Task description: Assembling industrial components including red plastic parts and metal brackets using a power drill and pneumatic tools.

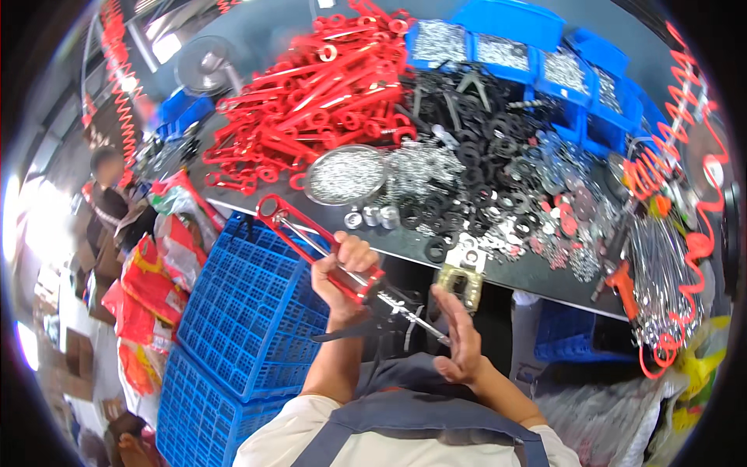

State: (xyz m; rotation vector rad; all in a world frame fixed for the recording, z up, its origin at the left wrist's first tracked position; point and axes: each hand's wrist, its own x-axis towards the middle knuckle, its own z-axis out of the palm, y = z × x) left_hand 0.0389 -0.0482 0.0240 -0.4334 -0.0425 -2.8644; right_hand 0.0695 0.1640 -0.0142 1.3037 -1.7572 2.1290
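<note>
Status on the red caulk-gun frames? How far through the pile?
Done: no finished stack in view. In hand: left hand grips one red frame; right hand is at its metal rod. Left: a big heap of red frames on the bench.

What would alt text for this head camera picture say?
The left hand grips a red caulking-gun frame while the right hand touches its metal rod. Beyond, a dark table holds red frames, black washers and blue bins.
</note>
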